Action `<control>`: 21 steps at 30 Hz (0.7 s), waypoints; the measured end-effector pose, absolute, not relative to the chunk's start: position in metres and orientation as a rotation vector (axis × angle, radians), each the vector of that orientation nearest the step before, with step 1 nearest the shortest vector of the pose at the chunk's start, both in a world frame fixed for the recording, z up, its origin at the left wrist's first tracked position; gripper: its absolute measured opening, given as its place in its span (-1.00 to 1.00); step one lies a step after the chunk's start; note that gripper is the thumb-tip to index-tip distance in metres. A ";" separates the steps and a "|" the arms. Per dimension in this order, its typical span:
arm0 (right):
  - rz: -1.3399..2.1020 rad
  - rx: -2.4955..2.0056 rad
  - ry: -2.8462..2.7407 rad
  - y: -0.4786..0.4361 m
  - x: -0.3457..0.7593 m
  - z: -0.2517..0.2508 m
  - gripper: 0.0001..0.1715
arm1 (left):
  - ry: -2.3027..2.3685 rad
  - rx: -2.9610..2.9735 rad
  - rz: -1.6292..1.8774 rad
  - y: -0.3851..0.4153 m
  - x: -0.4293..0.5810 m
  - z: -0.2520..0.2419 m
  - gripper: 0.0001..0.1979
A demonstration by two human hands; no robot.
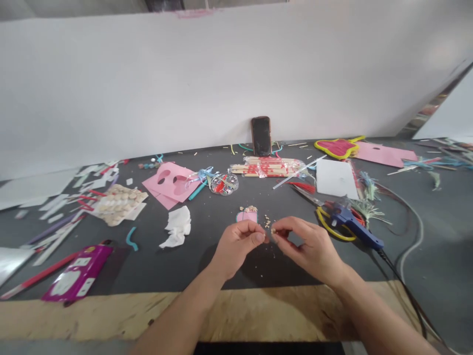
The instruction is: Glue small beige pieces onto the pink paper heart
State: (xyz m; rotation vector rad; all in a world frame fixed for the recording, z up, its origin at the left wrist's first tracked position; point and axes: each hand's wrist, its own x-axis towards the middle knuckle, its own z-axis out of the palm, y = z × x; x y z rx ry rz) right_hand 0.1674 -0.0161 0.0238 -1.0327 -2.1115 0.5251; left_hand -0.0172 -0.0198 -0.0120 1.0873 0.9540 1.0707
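My left hand (242,244) is closed in a pinch above the dark table; whatever lies between its thumb and finger is too small to make out. Close beside it, my right hand (308,246) pinches a small beige bit (273,230) at its fingertips. Just beyond my hands lies a small pink card piece (247,216) with beige bits (251,209) along its far edge. More loose beige crumbs (267,221) are scattered between the card and my right hand. The fingertips of both hands nearly meet.
A blue glue gun (353,224) with its cord lies right, beside scissors (308,195). Behind stand a phone (261,136) and wrapped sticks (266,166). Leftward are crumpled tissue (178,227), pink cut-out cards (168,183) and a purple packet (79,273).
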 end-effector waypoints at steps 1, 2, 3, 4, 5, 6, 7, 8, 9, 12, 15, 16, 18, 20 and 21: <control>0.535 -1.032 -2.101 -0.017 0.167 0.022 -0.89 | 0.947 1.087 1.077 -0.020 -0.017 -0.012 -0.80; 0.547 -1.030 -2.098 -0.017 0.168 0.019 -0.89 | 0.944 1.092 1.080 -0.020 -0.017 -0.011 -0.80; 0.557 -1.021 -2.099 -0.018 0.169 0.017 -0.90 | 0.945 1.101 1.080 -0.021 -0.017 -0.011 -0.79; 0.566 -1.010 -2.103 -0.019 0.171 0.015 -0.90 | 0.953 1.110 1.078 -0.021 -0.016 -0.010 -0.79; 0.572 -1.000 -2.106 -0.021 0.172 0.013 -0.89 | 0.960 1.120 1.071 -0.022 -0.016 -0.010 -0.79; 0.576 -0.990 -2.105 -0.022 0.173 0.012 -0.88 | 0.963 1.129 1.064 -0.023 -0.015 -0.010 -0.80; 0.579 -0.983 -2.103 -0.022 0.174 0.011 -0.87 | 0.964 1.140 1.057 -0.023 -0.014 -0.010 -0.80; 0.581 -0.976 -2.099 -0.023 0.174 0.011 -0.87 | 0.961 1.150 1.049 -0.024 -0.013 -0.011 -0.81; 0.581 -0.965 -2.094 -0.024 0.174 0.011 -0.87 | 0.956 1.156 1.043 -0.024 -0.013 -0.012 -0.82; 0.567 -0.909 -2.065 -0.025 0.173 0.011 -0.87 | 0.945 1.158 1.042 -0.024 -0.012 -0.015 -0.85; 0.539 -0.875 -2.044 -0.026 0.172 0.012 -0.87 | 0.943 1.162 1.047 -0.024 -0.011 -0.017 -0.87; 0.534 -0.876 -2.046 -0.026 0.172 0.011 -0.88 | 0.941 1.165 1.047 -0.024 -0.011 -0.018 -0.87; 0.529 -0.881 -2.059 -0.026 0.171 0.011 -0.88 | 0.942 1.167 1.046 -0.024 -0.011 -0.018 -0.88; 0.526 -0.887 -2.067 -0.025 0.171 0.010 -0.87 | 0.943 1.169 1.042 -0.024 -0.011 -0.017 -0.88; 0.523 -0.888 -2.068 -0.025 0.171 0.009 -0.88 | 0.942 1.170 1.040 -0.024 -0.011 -0.017 -0.88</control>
